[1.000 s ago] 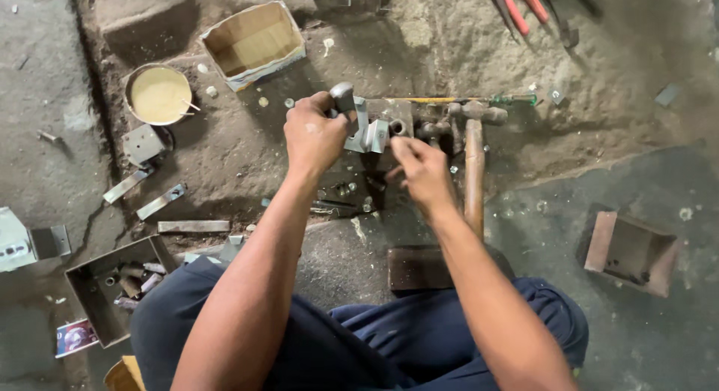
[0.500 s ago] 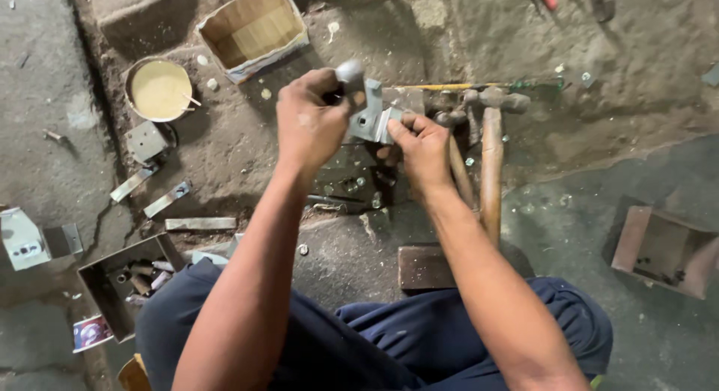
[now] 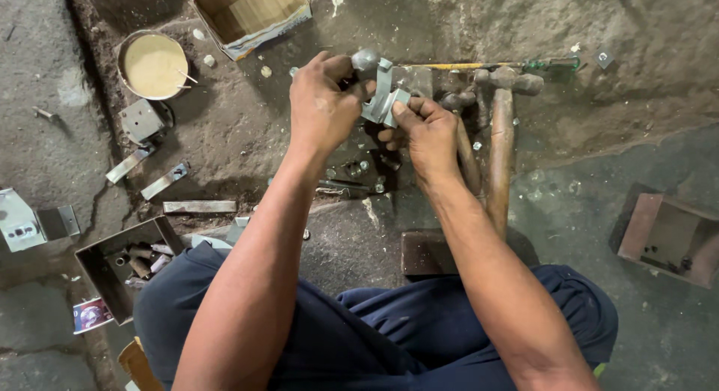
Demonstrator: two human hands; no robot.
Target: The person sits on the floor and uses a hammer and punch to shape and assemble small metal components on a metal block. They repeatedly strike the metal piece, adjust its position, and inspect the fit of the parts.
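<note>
The bracket (image 3: 383,99) is a small bent piece of grey sheet metal with a rounded knob (image 3: 365,59) at its upper end. It is held above the dirt floor (image 3: 247,129), just in front of two hammers (image 3: 500,144). The left hand (image 3: 322,106) is clenched around the knob end; the right hand (image 3: 425,132) grasps the bracket's lower edge with thumb and fingers. Since half a second ago both hands have stayed on the bracket, which sits at much the same spot, the left hand curled tighter over the knob. A tin (image 3: 153,64) of pale powder and a cardboard box (image 3: 251,13) lie beyond.
</note>
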